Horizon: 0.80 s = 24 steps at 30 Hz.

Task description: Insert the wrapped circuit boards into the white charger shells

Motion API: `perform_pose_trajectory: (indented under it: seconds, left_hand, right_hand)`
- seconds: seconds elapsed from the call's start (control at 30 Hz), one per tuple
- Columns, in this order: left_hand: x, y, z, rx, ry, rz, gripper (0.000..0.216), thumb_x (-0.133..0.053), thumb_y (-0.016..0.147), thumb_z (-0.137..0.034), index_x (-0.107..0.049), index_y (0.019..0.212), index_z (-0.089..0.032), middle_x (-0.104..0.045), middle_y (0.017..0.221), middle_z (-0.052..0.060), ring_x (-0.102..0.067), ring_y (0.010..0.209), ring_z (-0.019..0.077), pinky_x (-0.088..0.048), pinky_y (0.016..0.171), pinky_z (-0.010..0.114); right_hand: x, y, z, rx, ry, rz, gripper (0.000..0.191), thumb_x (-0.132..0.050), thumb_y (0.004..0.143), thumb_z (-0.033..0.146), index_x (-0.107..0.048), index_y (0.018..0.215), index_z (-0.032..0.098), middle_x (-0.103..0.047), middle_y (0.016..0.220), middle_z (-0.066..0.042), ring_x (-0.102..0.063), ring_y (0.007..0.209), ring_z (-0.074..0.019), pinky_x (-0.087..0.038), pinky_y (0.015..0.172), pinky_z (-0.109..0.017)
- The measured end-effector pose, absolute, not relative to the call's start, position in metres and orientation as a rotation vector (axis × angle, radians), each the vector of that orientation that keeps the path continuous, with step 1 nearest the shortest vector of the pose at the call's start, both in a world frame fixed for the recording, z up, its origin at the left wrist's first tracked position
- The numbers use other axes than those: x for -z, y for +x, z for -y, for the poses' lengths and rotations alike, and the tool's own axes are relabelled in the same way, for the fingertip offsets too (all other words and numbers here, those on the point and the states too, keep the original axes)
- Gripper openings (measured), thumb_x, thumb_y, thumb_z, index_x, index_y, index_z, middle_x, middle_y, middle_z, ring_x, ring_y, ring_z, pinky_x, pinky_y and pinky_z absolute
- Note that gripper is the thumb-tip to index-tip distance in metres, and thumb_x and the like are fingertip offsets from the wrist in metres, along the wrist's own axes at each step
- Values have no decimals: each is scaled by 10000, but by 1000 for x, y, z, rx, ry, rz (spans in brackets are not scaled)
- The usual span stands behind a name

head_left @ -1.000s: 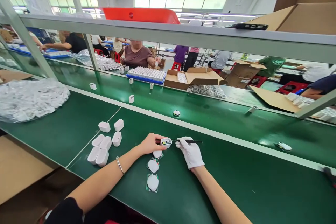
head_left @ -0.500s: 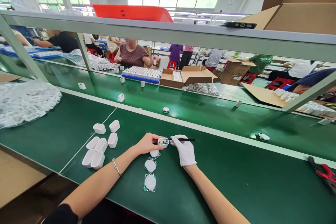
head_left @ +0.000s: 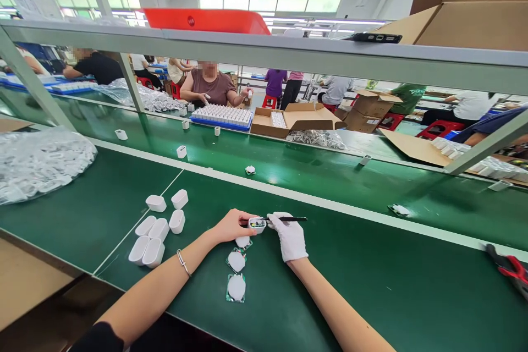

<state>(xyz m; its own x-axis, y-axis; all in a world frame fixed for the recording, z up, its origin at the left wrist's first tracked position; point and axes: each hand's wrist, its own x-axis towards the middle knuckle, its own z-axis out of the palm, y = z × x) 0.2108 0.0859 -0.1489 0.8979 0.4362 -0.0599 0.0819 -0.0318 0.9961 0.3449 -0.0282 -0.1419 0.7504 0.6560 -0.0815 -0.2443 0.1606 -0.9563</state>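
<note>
My bare left hand (head_left: 231, 226) is closed around a small white oval housing (head_left: 258, 229), its open top showing electronic parts inside. In my right hand (head_left: 289, 237), which wears a white glove, is a thin black tool (head_left: 295, 219), perhaps tweezers; its tip reaches the housing's rim. Just below my left hand lie several green circuit boards with round white discs, the nearest one (head_left: 236, 288) closest to me. Left of my forearm stand several empty white housings (head_left: 153, 252) in a loose group.
A large clear bag of white parts (head_left: 45, 162) lies at the left. Red-handled pliers (head_left: 509, 269) rest at the right edge. Beyond the white strip, a belt (head_left: 313, 176) carries scattered parts. A shelf bar (head_left: 264, 49) crosses above; a co-worker (head_left: 212, 88) sits opposite.
The parts on the belt have shifted to the left. Both my hands, the housing and the black tool stay almost where they were. The co-worker opposite has moved a hand towards the blue tray.
</note>
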Motion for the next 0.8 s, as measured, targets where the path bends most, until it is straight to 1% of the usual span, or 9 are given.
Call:
perform_pose_trajectory:
  seconds: [0.17, 0.4, 0.53, 0.7, 0.8]
  left_hand:
    - [149, 211, -86, -304, 1603, -412, 468, -735, 626, -186, -691, 1090, -148, -726, 1011, 48, -658, 934, 243, -522, 858, 326]
    - [146, 211, -84, -300, 1603, -396, 489, -724, 643, -193, -672, 1126, -141, -719, 1033, 53, -653, 956, 244, -513, 879, 329]
    - [147, 211, -84, -301, 1616, -404, 493, -728, 634, -184, -674, 1122, -140, -725, 1013, 55, -659, 932, 246, -521, 853, 326]
    - [148, 212, -86, -296, 1617, -399, 484, -731, 635, -194, -680, 1114, -149, -724, 1016, 48, -655, 942, 243, -515, 863, 320]
    - [149, 211, -86, -291, 1614, -405, 485, -726, 638, -190, -677, 1119, -148, -721, 1025, 52, -654, 941, 243, -519, 849, 315]
  right_hand:
    - [140, 343, 27, -672, -1267, 402, 303, -843, 491, 334, -651, 659, 171, -664, 675, -6, -648, 665, -178, -550, 656, -319]
    - [140, 342, 25, -710, -1307, 452, 276, -837, 490, 326, -656, 617, 160, -627, 580, 8, -568, 541, -129, -502, 572, -285]
    - [140, 346, 25, -661, -1305, 432, 295, -828, 504, 352, -638, 641, 173, -625, 627, 16, -573, 585, -126, -502, 583, -274]
    - [142, 346, 24, -669, -1315, 469, 308, -835, 486, 364, -640, 619, 166, -617, 612, 16, -550, 555, -117, -497, 587, -282]
    - [143, 346, 24, -662, -1320, 477, 319, -830, 488, 389, -638, 622, 171, -628, 637, 11, -566, 578, -127, -503, 600, -290]
